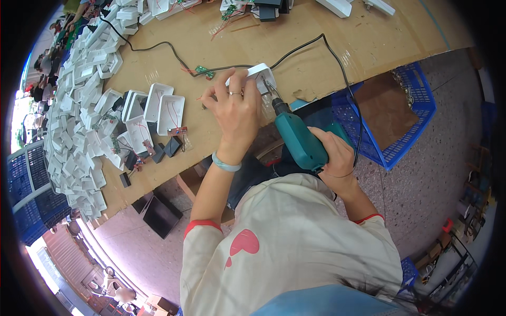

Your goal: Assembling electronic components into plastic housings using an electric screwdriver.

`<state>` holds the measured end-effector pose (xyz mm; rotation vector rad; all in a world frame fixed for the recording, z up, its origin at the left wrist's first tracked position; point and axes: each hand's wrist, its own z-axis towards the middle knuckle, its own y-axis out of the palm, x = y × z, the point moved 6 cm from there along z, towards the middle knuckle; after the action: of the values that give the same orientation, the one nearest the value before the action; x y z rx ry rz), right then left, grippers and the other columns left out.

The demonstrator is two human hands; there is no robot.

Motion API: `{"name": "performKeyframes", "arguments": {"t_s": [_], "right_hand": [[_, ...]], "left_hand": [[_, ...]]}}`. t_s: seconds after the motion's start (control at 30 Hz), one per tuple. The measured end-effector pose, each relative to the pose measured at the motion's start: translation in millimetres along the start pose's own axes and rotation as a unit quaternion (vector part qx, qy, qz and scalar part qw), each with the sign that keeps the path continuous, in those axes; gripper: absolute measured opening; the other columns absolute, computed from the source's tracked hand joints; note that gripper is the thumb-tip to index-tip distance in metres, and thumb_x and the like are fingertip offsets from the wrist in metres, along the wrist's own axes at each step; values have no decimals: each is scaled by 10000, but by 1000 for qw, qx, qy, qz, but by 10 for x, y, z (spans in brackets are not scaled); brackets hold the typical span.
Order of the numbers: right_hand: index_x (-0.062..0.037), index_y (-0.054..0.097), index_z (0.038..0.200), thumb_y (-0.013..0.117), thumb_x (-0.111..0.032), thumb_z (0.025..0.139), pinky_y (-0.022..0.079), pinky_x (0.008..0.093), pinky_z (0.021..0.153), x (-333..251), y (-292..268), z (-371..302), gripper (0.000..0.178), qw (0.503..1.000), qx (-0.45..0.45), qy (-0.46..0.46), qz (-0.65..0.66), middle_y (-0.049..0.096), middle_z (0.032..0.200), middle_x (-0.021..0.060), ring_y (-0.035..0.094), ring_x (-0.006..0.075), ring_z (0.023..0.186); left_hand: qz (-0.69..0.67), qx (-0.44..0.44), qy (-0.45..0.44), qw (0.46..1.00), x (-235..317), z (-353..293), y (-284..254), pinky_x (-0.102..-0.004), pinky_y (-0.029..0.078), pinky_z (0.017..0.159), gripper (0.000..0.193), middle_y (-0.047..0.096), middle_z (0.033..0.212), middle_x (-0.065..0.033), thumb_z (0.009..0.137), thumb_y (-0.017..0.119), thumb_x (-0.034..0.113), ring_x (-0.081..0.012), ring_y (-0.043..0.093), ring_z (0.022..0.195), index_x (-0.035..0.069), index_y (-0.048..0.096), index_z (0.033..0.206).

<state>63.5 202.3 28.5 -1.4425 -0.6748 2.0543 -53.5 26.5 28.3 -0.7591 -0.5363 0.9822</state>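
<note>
My left hand (236, 108) is at the table edge, fingers curled against a small white plastic case (269, 73) and steadying it. In my right hand (337, 158) is a teal corded electric drill (299, 139) with a black chuck. Its bit reaches into the open side of the case; the exact contact at the tip is too small to make out. A small green circuit board (204, 72) with thin red wires lies just beyond my left hand, beside the black cord (166, 44).
Many white cases (79, 116) are heaped along the left of the cardboard-covered table (195, 142). Several open cases with wires and small black blocks (172, 146) lie nearer. A blue crate (387, 152) stands right of the table. The cord crosses the tabletop and hangs beside the drill.
</note>
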Motion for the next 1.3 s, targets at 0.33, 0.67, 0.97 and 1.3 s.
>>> {"name": "performKeyframes", "arguments": {"t_s": [0.33, 0.67, 0.97, 1.3], "right_hand": [[-35, 668, 1220, 784, -114, 750, 530, 385, 686, -59, -117, -69, 490, 998, 56, -9, 28, 685, 909, 129, 673, 319, 756], [41, 660, 1178, 807, 10, 783, 568, 329, 802, -117, -367, -149, 423, 994, 80, 30, 65, 737, 1045, 169, 738, 249, 895], [20, 671, 1163, 826, 3, 833, 579, 313, 765, -167, -365, -156, 365, 993, 115, 28, 29, 754, 996, 145, 748, 217, 841], [27, 669, 1157, 824, 10, 831, 575, 303, 756, -115, -397, -219, 361, 990, 125, 46, 36, 755, 982, 145, 747, 204, 840]], "left_hand": [[6, 0, 3, 1000, 39, 26, -102, -512, 337, 991, 113, 648, 1177, -33, 805, 743, 122, -283, 565, 1207, 80, 684, 893], [-290, 183, -389, 855, -626, -558, -484, -325, 458, 954, 277, 612, 1244, -139, 1009, 685, 205, -206, 567, 1113, -17, 640, 1170], [-528, 29, -483, 698, -709, -370, -182, -219, 475, 759, 334, 731, 976, -49, 1026, 683, 239, -72, 589, 827, -62, 707, 1171], [-569, 27, -380, 729, -521, -73, -160, -226, 494, 792, 234, 725, 1001, -40, 999, 720, 170, -83, 629, 889, -37, 734, 1106]]}}
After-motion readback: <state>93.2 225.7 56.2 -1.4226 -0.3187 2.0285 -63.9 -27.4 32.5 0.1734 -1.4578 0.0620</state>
